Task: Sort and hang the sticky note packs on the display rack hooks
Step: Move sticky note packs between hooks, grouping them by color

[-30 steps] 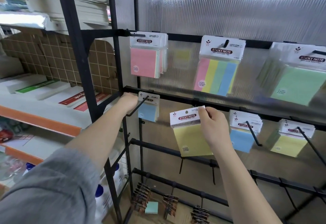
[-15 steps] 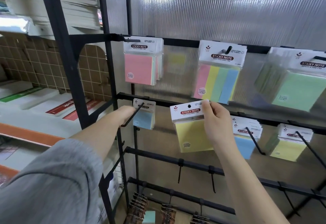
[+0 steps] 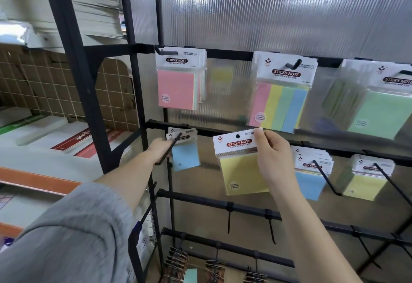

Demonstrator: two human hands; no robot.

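My right hand pinches the right edge of the white header of a yellow sticky note pack. It holds the pack upright in front of the rack, just below the middle rail; the pack's punched hole is free of any hook. My left hand reaches to the left hook on that rail. Its fingertips grip the left edge of a blue sticky note pack hanging there, with a second header behind it.
The top rail carries pink, striped and green packs. Blue and yellow packs hang at the right. Bare hooks hang from the lower rail above binder clips. Shelves with boxes stand at the left.
My right hand has lifted the yellow pack up toward the middle rail. My left hand has stayed at the blue pack on the left hook.
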